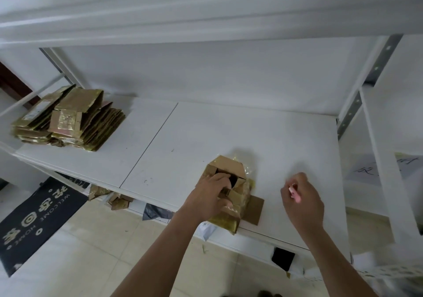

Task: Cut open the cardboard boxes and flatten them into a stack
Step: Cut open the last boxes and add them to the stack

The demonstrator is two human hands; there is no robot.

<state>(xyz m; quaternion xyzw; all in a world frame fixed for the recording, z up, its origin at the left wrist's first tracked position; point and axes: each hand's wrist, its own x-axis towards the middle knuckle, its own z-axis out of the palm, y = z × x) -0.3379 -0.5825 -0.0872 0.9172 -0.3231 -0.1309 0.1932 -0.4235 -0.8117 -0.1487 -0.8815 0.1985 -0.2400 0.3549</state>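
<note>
The dark doormat (39,214) on the floor reads "WELCOME HOME" in pale letters beside large characters too stylised to make out, while handwriting on the white paper sheet (375,170) at right stays illegible.

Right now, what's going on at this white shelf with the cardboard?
A person is breaking down a small cardboard box on the white shelf. The left hand grips the box, fingers reaching into its opened top, with flaps already loose. The right hand is off to the side, clear of the box, holding a small pink tool, probably the cutter. A stack of flattened boxes already sits at the shelf's far left end.
</note>
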